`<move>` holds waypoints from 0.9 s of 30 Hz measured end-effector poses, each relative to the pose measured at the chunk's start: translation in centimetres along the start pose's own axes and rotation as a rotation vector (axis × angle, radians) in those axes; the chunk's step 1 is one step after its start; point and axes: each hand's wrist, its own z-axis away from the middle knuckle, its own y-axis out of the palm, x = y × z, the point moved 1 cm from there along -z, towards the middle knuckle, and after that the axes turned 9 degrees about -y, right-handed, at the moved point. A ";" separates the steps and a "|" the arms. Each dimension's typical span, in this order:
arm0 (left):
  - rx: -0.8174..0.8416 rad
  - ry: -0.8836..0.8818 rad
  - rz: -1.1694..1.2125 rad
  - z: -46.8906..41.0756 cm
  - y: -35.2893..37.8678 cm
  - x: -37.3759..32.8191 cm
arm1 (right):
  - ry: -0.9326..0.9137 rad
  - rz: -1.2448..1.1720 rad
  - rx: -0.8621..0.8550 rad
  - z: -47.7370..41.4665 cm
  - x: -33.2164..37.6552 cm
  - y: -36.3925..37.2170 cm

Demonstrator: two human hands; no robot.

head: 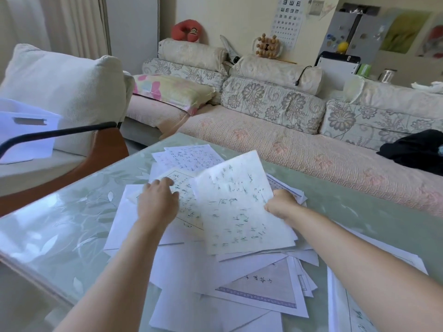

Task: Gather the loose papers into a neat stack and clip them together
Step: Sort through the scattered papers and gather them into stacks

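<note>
Head: R hand [280, 204] grips sheet [239, 204]; L hand [158, 200] on papers [239, 279].

Right hand [281, 204] gripped the edge of a handwritten sheet [237, 207], held tilted above the loose papers [239, 283] strewn over the green table [52, 224]. Left hand [158, 202] rested on a bordered sheet [189, 209] in the pile. Sofa [287, 140] behind the table.

From my remote station I logged the left hand [157, 202] and the right hand [280, 203] as bare, the left forearm [124, 259] and right forearm [359, 250] likewise uncovered down to the lower frame edge, the fingers [165, 182] too blurred for finer inspection.
</note>
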 end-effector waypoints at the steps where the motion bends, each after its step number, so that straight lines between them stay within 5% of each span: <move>1: -0.022 -0.016 -0.113 -0.5 -0.2 1.0 | -0.001 0.084 0.003 0.0 0.4 0.0; 9: 0.142 -0.243 -0.283 -2.1 -1.7 4.1 | -0.278 0.486 0.052 -2.2 3.5 3.1; 18: 0.134 -0.352 0.554 -3.1 -2.8 3.7 | -0.426 0.500 0.005 -2.5 1.3 4.5; 21: 0.411 -0.440 0.912 -2.7 -3.0 3.2 | -0.395 0.345 -0.048 -2.3 1.2 3.8; 24: 0.668 -0.367 0.876 -1.4 -3.1 2.4 | -0.361 0.315 -0.103 -1.9 2.0 2.7; 27: 0.728 -0.394 0.956 -0.2 -2.7 1.1 | -0.352 0.470 -0.049 -0.9 2.2 2.4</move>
